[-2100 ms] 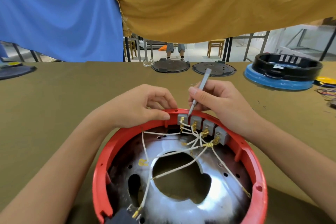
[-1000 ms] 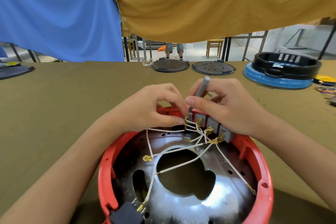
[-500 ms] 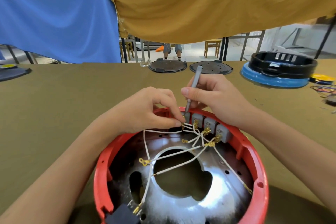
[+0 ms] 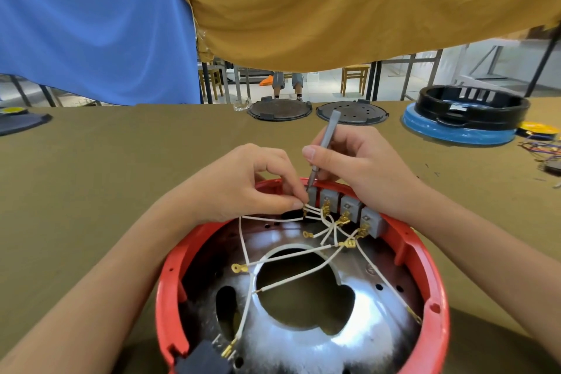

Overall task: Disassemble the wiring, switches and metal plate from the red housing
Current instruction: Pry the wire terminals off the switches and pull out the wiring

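The red housing [image 4: 170,276] lies open side up on the olive table [image 4: 91,191], nearest the viewer, and everything below is placed against it. The shiny metal plate [image 4: 303,340] fills its floor, still seated, with a large hole through its middle. Along the housing's far wall stands a row of grey switches [image 4: 349,206], running from the far middle toward the right, so the row's long axis follows the curve of the rim. White wires [image 4: 273,258] with brass terminals fan from the switches across the plate to a dark block at the housing's near-left edge.

The left hand [image 4: 243,188] reaches over the far rim and pinches the wire ends at the leftmost switch [image 4: 312,198], thumb and forefinger closed on them. The right hand [image 4: 361,167] is wrapped round a thin grey tool [image 4: 323,148], held like a pen; the shaft slants down and slightly left, its tip at the top of that same switch, just beside the left fingertips.

Both hands meet at one spot. The wires run from the pinch toward the viewer, over the plate, so the pull that frees the terminal most likely goes that way, away from the far wall, while the tool levers from above. The other three switches sit to the right, under the right hand's wrist side, still wired.
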`<state>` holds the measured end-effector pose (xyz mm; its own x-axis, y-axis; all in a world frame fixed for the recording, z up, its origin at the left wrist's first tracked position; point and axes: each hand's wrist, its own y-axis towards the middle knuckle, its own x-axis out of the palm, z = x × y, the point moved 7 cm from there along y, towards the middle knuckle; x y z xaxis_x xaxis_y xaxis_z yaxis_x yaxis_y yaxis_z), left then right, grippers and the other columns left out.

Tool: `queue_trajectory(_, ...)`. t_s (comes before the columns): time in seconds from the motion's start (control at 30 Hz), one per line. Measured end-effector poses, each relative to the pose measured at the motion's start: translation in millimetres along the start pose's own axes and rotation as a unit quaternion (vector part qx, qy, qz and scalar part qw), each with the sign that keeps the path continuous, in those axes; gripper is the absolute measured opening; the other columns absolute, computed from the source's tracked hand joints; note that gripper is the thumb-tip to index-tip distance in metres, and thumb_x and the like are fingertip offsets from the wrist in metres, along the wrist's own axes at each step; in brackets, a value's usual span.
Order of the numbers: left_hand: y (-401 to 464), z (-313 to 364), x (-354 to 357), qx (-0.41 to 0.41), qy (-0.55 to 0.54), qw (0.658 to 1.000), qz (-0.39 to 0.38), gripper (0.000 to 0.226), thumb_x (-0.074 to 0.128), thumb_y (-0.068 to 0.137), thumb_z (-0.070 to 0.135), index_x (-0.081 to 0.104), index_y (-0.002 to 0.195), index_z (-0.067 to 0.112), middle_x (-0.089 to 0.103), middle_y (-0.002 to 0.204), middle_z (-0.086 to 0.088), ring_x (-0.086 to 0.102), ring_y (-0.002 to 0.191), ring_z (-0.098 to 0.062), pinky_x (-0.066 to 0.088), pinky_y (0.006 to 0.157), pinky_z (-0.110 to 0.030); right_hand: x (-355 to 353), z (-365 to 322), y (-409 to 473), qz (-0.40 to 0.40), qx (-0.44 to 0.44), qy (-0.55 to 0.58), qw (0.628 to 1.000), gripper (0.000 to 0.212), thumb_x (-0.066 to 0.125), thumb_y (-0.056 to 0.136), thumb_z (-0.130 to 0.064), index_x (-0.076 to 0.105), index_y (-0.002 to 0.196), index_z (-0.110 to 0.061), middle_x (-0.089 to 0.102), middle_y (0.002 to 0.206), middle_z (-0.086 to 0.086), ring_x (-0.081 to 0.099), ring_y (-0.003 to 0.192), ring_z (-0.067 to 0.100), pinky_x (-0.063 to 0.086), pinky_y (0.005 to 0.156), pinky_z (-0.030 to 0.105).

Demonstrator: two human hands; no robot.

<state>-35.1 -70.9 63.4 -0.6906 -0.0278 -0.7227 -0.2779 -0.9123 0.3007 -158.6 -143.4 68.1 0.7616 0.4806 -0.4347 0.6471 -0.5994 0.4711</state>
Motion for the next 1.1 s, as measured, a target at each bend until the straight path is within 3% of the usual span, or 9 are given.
queue_trajectory(0.17,0,1,1,0.005,0.007,1.0,-0.009,0.012,0.08,0.082,0.012,0.079,0.09,0.02,0.068,0.09,0.005,0.068,0.088,-0.02,0.054,0.088,-0.037,2,13,3,-0.009,0.05,0.045,0.998,0.014,0.066,0.093,-0.024,0.068,0.086,-0.012,0.065,0.07,-0.005,0.061,0.065,0.006,0.052,0.066,0.018)
queue_trajectory(0.37,0,3,5,0.027,0.026,0.999,-0.026,0.016,0.08,0.082,0.012,0.08,0.096,0.02,0.066,0.089,0.007,0.065,0.089,-0.018,0.048,0.084,-0.021,4,24,4,-0.01,0.129,0.089,0.988,0.018,0.068,0.092,-0.031,0.07,0.077,-0.022,0.063,0.07,0.001,0.059,0.069,0.016,0.047,0.079,0.044)
queue_trajectory(0.57,1,3,5,0.03,0.041,0.998,-0.033,0.012,0.079,0.083,0.016,0.079,0.093,0.023,0.068,0.089,0.005,0.063,0.091,-0.018,0.048,0.086,-0.026,5,30,3,-0.014,0.169,0.101,0.98,0.025,0.066,0.093,-0.036,0.067,0.074,-0.019,0.061,0.066,-0.002,0.06,0.065,0.011,0.048,0.08,0.036)
queue_trajectory(0.7,1,1,4,0.022,0.031,0.999,-0.033,0.011,0.079,0.084,0.017,0.079,0.093,0.023,0.068,0.089,0.007,0.063,0.092,-0.019,0.049,0.085,-0.024,4,25,2,-0.005,0.139,0.095,0.986,0.023,0.064,0.095,-0.031,0.068,0.081,-0.014,0.062,0.068,0.0,0.059,0.067,0.014,0.052,0.08,0.041)
queue_trajectory(0.83,1,1,5,0.025,0.032,0.998,-0.043,0.015,0.078,0.084,0.017,0.079,0.098,0.025,0.067,0.089,0.008,0.062,0.093,-0.019,0.047,0.085,-0.021,2,18,2,-0.003,0.092,0.084,0.992,0.016,0.064,0.095,-0.027,0.068,0.085,-0.015,0.062,0.074,0.003,0.06,0.066,0.01,0.054,0.072,0.03)
queue_trajectory(0.93,1,0,6,0.024,0.04,0.998,-0.049,0.016,0.078,0.085,0.021,0.079,0.099,0.028,0.067,0.09,0.009,0.061,0.095,-0.019,0.047,0.089,-0.027,3,17,4,-0.008,0.079,0.07,0.994,0.014,0.065,0.095,-0.026,0.067,0.084,-0.017,0.063,0.074,0.0,0.06,0.066,0.008,0.053,0.07,0.024)
queue_trajectory(1.1,1,0,7,0.025,0.044,0.997,-0.051,0.016,0.078,0.084,0.026,0.08,0.099,0.029,0.065,0.086,0.01,0.059,0.094,-0.019,0.042,0.091,-0.022,5,24,4,-0.022,0.131,0.078,0.988,0.02,0.065,0.094,-0.032,0.068,0.081,-0.016,0.062,0.069,0.0,0.059,0.07,0.018,0.051,0.083,0.05)
